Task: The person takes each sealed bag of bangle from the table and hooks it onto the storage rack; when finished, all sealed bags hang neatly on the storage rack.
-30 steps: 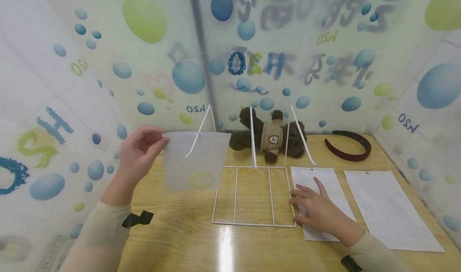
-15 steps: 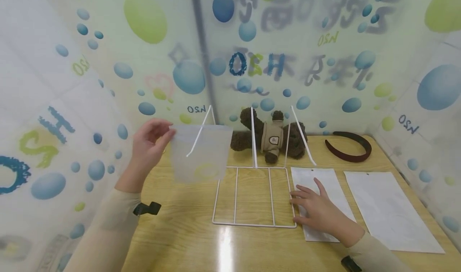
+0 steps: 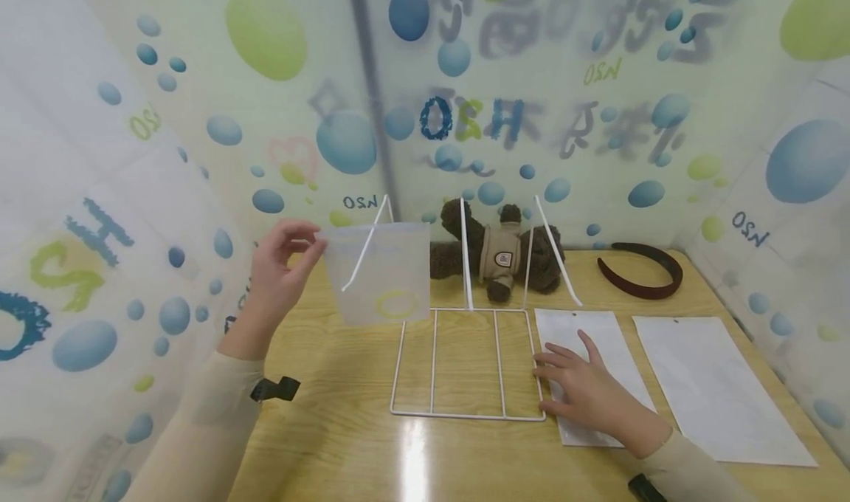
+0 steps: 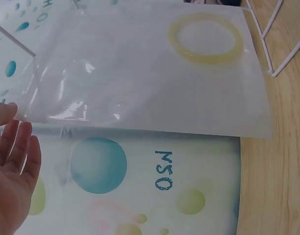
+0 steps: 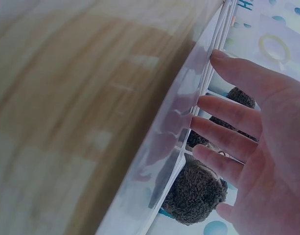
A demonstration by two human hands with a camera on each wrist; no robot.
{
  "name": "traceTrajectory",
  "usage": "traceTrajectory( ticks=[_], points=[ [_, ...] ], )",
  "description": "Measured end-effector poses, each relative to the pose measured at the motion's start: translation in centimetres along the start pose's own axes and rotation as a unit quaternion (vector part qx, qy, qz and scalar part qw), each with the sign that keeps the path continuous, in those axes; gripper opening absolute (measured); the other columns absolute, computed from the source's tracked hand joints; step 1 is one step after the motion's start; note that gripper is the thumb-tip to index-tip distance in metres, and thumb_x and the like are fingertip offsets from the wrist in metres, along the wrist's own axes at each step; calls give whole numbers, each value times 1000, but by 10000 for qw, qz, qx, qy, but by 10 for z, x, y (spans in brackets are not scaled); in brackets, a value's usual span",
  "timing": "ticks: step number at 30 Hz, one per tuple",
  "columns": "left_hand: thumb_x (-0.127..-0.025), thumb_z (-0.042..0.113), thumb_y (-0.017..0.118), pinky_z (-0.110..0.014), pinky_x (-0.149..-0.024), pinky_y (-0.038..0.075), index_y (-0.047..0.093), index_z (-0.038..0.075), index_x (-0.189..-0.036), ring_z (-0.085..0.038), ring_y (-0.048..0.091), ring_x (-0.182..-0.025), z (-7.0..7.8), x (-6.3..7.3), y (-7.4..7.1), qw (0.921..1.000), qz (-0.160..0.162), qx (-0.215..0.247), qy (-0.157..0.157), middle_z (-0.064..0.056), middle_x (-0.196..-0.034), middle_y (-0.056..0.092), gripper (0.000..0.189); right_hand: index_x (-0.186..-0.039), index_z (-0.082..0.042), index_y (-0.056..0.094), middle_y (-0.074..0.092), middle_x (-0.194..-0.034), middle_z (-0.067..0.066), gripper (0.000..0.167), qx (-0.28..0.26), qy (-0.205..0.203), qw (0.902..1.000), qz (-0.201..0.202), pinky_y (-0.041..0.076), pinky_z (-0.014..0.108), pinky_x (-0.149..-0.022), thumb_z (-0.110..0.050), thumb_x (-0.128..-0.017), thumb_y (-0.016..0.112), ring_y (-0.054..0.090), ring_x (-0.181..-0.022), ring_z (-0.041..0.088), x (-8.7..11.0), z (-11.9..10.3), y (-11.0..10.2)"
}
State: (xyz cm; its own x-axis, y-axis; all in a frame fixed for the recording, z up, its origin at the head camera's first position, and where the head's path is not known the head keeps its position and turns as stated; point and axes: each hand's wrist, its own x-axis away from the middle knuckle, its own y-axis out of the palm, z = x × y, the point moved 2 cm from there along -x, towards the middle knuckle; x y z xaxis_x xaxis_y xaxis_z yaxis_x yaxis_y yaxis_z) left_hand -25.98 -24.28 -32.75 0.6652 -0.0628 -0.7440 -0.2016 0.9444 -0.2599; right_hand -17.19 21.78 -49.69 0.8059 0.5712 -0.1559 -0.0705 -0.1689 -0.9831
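In the head view, my left hand (image 3: 282,273) pinches the top left corner of a translucent plastic bag (image 3: 358,273). A yellow ring (image 4: 206,61) shows in the bag's lower corner. The left slanted prong of a white wire rack (image 3: 501,369) crosses in front of the bag near its top edge; whether it passes through a hole there, I cannot tell. My right hand (image 3: 591,387) lies with spread, relaxed fingers over a white bag (image 3: 637,380), its fingertips touching the right rail of the rack's base. The right wrist view shows those fingertips (image 5: 203,102) against the wire.
Behind the rack lies a dark brown plush bear (image 3: 501,255) in a beige outfit. A dark headband (image 3: 647,291) rests at the back right. Another flat white bag (image 3: 724,391) lies at the far right. Patterned walls enclose the wooden table (image 3: 319,428).
My left hand has moved up and to the right, carrying the bag farther along the rack's left prong. The right hand has stayed in place.
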Motion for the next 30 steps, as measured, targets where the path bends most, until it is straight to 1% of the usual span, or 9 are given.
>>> traceTrajectory(
  ticks=[3,6,11,15,20,22,24,27,30],
  points=[
    [-89,-16,67,-18,-87,57,61,-13,-112,-11,62,-108,10,6,-2,9995,158,9,283,2,-115,65,25,-120,-18,75,69,-135,5,51,18,-18,10000,24,18,78,-113,-44,-78,87,59,-134,33,1,-1,1],
    [-84,-22,66,-19,-85,56,59,-18,-107,-14,60,-108,24,13,-4,9982,234,159,527,-1,-116,63,24,-121,-18,75,69,-136,5,51,22,-24,10000,20,19,78,-113,-44,-78,87,59,-133,33,2,-1,1],
    [-82,-25,64,-17,-80,56,61,-17,-99,-15,61,-101,36,32,-3,9984,73,301,468,-4,-107,65,19,-121,-17,75,69,-135,6,52,7,-16,10000,23,18,79,-112,-43,-78,88,59,-133,34,2,-1,-1],
    [-83,-24,65,-16,-79,55,66,-7,-94,-15,62,-99,30,53,5,9985,-286,242,398,-12,-102,65,21,-121,-17,75,69,-135,6,52,-7,-32,10000,51,18,79,-113,-43,-78,87,59,-134,34,0,-1,-2],
    [-86,-14,71,-17,-75,55,70,9,-94,-14,63,-95,8,83,19,9933,-1019,-513,207,-7,-101,68,25,-121,-16,75,70,-134,7,52,-33,-115,9998,144,20,79,-111,-42,-78,88,60,-131,35,0,-2,-1],
    [-87,-10,73,-21,-74,56,71,12,-97,-15,64,-95,-3,94,28,9849,-1466,-910,113,-2,-103,69,24,-120,-16,75,70,-133,7,52,-38,-139,9997,208,21,79,-110,-41,-77,89,60,-130,36,0,-2,-1],
    [-88,-7,75,-26,-73,57,71,14,-100,-16,65,-95,-14,104,38,9728,-1985,-1196,-24,1,-106,69,25,-119,-16,75,70,-133,7,51,-25,-151,9995,261,21,79,-110,-41,-76,89,61,-130,36,0,-2,-2],
    [-88,-2,77,-33,-73,60,71,13,-107,-21,67,-97,-28,116,52,9494,-2755,-1486,-259,0,-111,71,25,-119,-16,75,71,-132,7,51,-30,-137,9995,290,21,79,-110,-39,-75,90,61,-129,36,0,-3,-3],
    [-88,4,79,-42,-82,61,72,13,-113,-25,68,-104,-36,128,62,9223,-3399,-1759,-536,-2,-117,72,27,-120,-16,75,70,-133,7,51,-47,-98,9997,211,20,79,-111,-40,-77,89,60,-130,36,-1,-3,-4]
  ],
)
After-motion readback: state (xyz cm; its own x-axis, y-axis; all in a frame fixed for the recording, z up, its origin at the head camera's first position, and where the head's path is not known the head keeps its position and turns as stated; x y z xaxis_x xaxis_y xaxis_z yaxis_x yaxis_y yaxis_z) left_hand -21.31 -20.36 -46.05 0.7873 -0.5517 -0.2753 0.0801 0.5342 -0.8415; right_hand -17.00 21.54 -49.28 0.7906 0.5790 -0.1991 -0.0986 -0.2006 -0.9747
